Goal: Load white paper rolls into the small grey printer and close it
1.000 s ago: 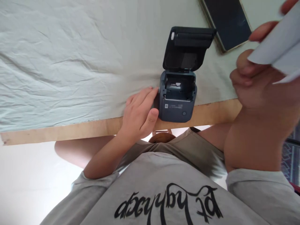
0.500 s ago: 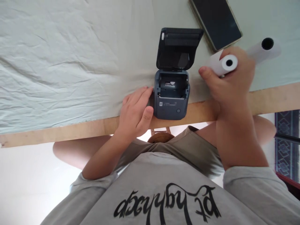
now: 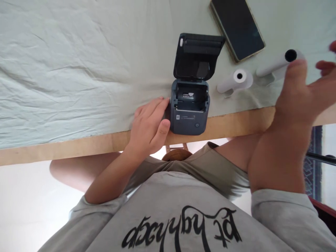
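A dark blue portable label printer [image 3: 188, 120] stands near the table's front edge with its lid [image 3: 198, 57] raised and its paper bay bare. My left hand [image 3: 149, 124] lies flat at its left side, fingers stretched, fingertips at the printer's edge. To the right of the printer a small white paper roll [image 3: 233, 82] stands on the cloth, its loose end curling out. Beyond it is a larger white paper roll [image 3: 275, 66] with a wide black core. My right hand [image 3: 309, 85] hovers beside this larger roll, fingers spread, holding nothing visible; its fingertips run out at the right edge.
A black smartphone [image 3: 238, 28] in a clear case lies behind the rolls. Pale green wrinkled cloth [image 3: 78, 70] covers the table, whose wooden front edge [image 3: 105, 141] shows before my lap. Below it a round wooden stool [image 3: 177, 154] is partly visible.
My right hand has let go of the small paper roll, which now stands on the cloth, and has moved right to the larger roll. My left hand stays beside the printer.
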Tool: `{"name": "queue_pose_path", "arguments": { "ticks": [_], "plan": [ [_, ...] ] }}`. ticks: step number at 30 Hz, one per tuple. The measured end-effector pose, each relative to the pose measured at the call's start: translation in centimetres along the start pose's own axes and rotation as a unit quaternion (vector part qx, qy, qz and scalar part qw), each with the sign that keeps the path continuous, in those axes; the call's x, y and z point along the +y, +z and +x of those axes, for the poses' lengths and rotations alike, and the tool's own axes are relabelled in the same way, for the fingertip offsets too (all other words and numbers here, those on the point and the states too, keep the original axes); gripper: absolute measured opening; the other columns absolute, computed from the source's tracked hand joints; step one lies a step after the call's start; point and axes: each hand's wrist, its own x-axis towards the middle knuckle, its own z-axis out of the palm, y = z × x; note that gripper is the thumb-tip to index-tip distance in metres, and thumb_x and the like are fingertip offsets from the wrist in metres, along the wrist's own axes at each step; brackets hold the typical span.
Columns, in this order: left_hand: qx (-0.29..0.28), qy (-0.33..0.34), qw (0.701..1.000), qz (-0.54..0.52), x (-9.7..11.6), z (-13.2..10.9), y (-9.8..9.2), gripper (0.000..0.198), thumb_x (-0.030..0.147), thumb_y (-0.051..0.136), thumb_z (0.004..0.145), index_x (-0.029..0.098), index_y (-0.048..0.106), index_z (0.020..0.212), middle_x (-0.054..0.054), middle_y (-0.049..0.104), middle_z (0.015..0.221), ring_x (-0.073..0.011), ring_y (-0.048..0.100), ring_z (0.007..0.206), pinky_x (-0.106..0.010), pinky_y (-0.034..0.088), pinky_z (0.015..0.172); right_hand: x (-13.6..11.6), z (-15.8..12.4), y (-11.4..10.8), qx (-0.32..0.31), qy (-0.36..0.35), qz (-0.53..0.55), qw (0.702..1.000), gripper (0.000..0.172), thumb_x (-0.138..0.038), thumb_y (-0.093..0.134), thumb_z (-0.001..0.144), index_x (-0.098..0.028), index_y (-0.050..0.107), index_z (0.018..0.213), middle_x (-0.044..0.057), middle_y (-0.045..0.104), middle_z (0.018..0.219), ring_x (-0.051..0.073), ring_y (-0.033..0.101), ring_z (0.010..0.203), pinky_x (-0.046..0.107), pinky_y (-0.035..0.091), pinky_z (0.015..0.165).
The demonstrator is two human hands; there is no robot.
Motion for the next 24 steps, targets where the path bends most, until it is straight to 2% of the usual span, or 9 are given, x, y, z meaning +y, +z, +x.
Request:
{"name": "queue_pose_path", "arguments": {
  "ticks": [1, 3, 6, 9, 13, 16, 19, 21, 24],
  "plan": [
    [0.003, 0.001, 1.0, 0.001, 0.0, 0.0, 0.0, 0.088, 0.07, 0.006, 0.111, 0.013, 0.058, 0.153, -0.019, 0.065, 0.154, -0.0335, 0.059, 0.147, -0.045, 0.045, 0.118, 1.4, 0.3, 0.3, -0.016, -0.048, -0.011, 0.999, 0.062, -0.05, 0.077, 0.079, -0.035, 0.055, 0.135, 0.001, 0.054, 0.136, 0.03, 0.057, 0.126, 0.056, 0.046, 0.098],
    [0.006, 0.0, 1.0, 0.003, 0.0, 0.1, 0.1, 0.088, 0.07, 0.006, 0.111, 0.014, 0.059, 0.153, -0.019, 0.066, 0.153, -0.0335, 0.059, 0.147, -0.046, 0.045, 0.118, 3.6, 0.8, 1.1, -0.039, -0.093, -0.016, 0.995, 0.066, -0.05, 0.079, 0.081, -0.036, 0.049, 0.139, 0.002, 0.051, 0.136, 0.026, 0.058, 0.117, 0.05, 0.048, 0.089],
    [0.004, -0.005, 1.0, -0.001, -0.1, 0.0, 0.1, 0.085, 0.071, 0.007, 0.11, 0.019, 0.058, 0.154, -0.016, 0.066, 0.153, -0.0333, 0.059, 0.147, -0.046, 0.046, 0.118, 4.7, 1.3, 2.2, -0.051, -0.122, -0.033, 0.991, 0.07, -0.037, 0.087, 0.075, -0.033, 0.051, 0.135, 0.004, 0.05, 0.131, 0.029, 0.055, 0.12, 0.052, 0.047, 0.092],
    [0.004, -0.009, 1.0, -0.005, -0.1, 0.0, 0.1, 0.084, 0.073, 0.008, 0.109, 0.023, 0.057, 0.156, -0.014, 0.066, 0.154, -0.0336, 0.058, 0.148, -0.047, 0.045, 0.119, 4.3, 1.7, 2.8, -0.049, -0.107, -0.055, 0.991, 0.063, -0.022, 0.086, 0.073, -0.029, 0.056, 0.128, 0.005, 0.055, 0.126, 0.028, 0.055, 0.116, 0.055, 0.043, 0.102],
    [0.005, -0.014, 1.0, -0.006, -0.1, -0.1, 0.2, 0.083, 0.073, 0.008, 0.109, 0.024, 0.056, 0.157, -0.014, 0.065, 0.155, -0.0341, 0.058, 0.148, -0.048, 0.045, 0.12, 3.3, 1.6, 3.6, -0.037, -0.072, -0.027, 0.996, 0.048, -0.02, 0.077, 0.075, -0.03, 0.06, 0.118, 0.001, 0.057, 0.114, 0.023, 0.057, 0.104, 0.046, 0.044, 0.096],
    [0.0, -0.014, 1.0, -0.006, -0.1, 0.0, 0.1, 0.084, 0.072, 0.008, 0.109, 0.022, 0.057, 0.156, -0.015, 0.065, 0.155, -0.0344, 0.058, 0.148, -0.048, 0.045, 0.12, 2.8, 0.9, 4.4, -0.03, -0.075, 0.058, 0.995, 0.053, -0.021, 0.071, 0.071, -0.028, 0.058, 0.121, 0.001, 0.059, 0.108, 0.022, 0.061, 0.097, 0.042, 0.047, 0.088],
    [-0.003, -0.013, 1.0, -0.003, -0.1, 0.1, 0.1, 0.085, 0.073, 0.007, 0.109, 0.023, 0.057, 0.155, -0.014, 0.066, 0.154, -0.0338, 0.058, 0.148, -0.048, 0.045, 0.12, 2.0, 0.3, 4.8, -0.075, -0.053, 0.125, 0.988, 0.049, -0.014, 0.062, 0.07, -0.026, 0.058, 0.117, 0.003, 0.067, 0.101, 0.021, 0.066, 0.088, 0.04, 0.049, 0.081],
    [-0.002, -0.013, 1.0, 0.0, -0.1, 0.1, 0.1, 0.086, 0.073, 0.006, 0.109, 0.023, 0.058, 0.155, -0.014, 0.066, 0.154, -0.0334, 0.058, 0.148, -0.048, 0.045, 0.12, 1.6, 0.1, 4.8, -0.096, -0.044, 0.115, 0.988, 0.049, -0.009, 0.058, 0.068, -0.025, 0.061, 0.114, 0.004, 0.068, 0.101, 0.021, 0.068, 0.088, 0.039, 0.05, 0.082],
    [-0.002, -0.013, 1.0, 0.0, 0.0, 0.0, 0.1, 0.086, 0.072, 0.007, 0.109, 0.02, 0.058, 0.154, -0.016, 0.065, 0.154, -0.0344, 0.058, 0.148, -0.049, 0.045, 0.12, 1.3, 0.0, 4.4, -0.083, -0.038, 0.058, 0.994, 0.055, -0.006, 0.059, 0.066, -0.025, 0.066, 0.117, 0.005, 0.062, 0.11, 0.018, 0.062, 0.085, 0.035, 0.048, 0.075]
  ]
}}
